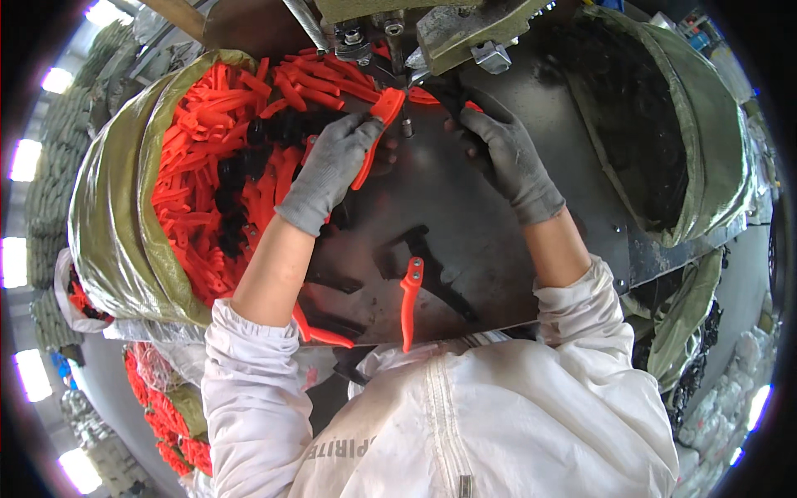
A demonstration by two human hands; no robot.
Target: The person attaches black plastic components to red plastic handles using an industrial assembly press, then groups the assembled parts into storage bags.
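My left hand (328, 170), in a grey glove, is closed round a red plastic handle (386, 112) that stands up slantwise beside the machine's thin vertical pin (407, 124). Opposite it my right hand (510, 158), gloved too, grips a black plastic part (452, 93); a bit of red shows at its fingertips, and the fingers partly hide the part. Both hands are just below the machine head (465, 37). Nearer me on the metal table (506, 274) lie a black part (440, 278) and a red handle (411, 295) with two rivets at its top.
A large sack (116, 191) at the left spills a heap of red handles (191, 183), with black parts among them. On the right an open green sack (718, 124) holds dark parts. Another red handle (324, 336) lies at the table's near edge.
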